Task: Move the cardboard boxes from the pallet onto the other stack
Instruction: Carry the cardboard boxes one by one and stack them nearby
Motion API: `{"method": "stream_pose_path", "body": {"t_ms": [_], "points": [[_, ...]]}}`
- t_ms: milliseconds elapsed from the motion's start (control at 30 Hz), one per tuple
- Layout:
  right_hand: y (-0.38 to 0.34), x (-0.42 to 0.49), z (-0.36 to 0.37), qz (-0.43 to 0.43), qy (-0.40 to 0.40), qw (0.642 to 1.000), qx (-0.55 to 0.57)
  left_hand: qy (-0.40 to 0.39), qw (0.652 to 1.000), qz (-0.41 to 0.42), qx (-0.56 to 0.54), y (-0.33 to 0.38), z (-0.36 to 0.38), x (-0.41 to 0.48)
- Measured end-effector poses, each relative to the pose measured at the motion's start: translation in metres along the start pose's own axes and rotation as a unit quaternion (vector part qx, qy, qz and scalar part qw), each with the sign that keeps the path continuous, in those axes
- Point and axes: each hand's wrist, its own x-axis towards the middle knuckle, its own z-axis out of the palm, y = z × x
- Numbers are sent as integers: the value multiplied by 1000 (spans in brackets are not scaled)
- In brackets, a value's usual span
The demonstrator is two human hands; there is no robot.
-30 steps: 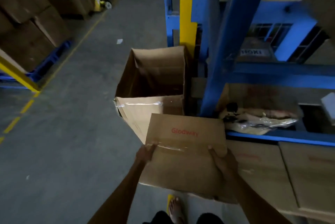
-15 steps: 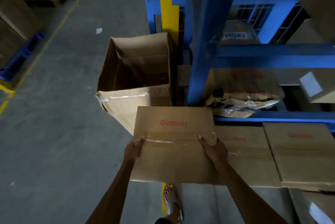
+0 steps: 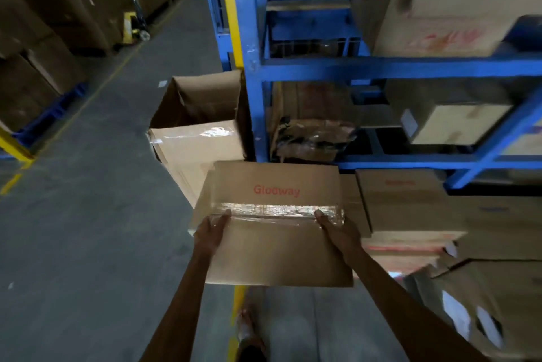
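Left hand [image 3: 211,232] and right hand [image 3: 337,229] grip opposite sides of a sealed brown cardboard box printed "Glodway" [image 3: 272,224], held in the air above the grey concrete floor [image 3: 88,215]. Just beyond it: an open brown cardboard carton [image 3: 202,118]. To the right: stacked brown boxes [image 3: 401,203] beneath the blue steel rack [image 3: 322,68].

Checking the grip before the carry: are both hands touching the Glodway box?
Touching. The head view shows the left hand on the Glodway box's left edge and the right hand on its right edge, thumbs at the tape seam.
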Motion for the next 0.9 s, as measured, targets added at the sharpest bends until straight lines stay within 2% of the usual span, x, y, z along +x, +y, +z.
{"method": "stream_pose_path", "body": {"t_ms": [267, 500, 633, 733, 900], "points": [[103, -79, -148, 7, 25, 1000, 5, -48, 998, 47, -4, -23, 87, -166], [214, -198, -252, -24, 49, 999, 4, -74, 995, 61, -10, -102, 147, -310], [281, -261, -306, -28, 59, 997, -50, -88, 995, 22, -30, -156, 175, -406], [328, -290, -344, 6, 44, 994, -95, -89, 995, 5, -44, -180, 193, -476], [377, -353, -399, 45, 38, 995, -76, -118, 992, -7, -52, -205, 221, -562]]}}
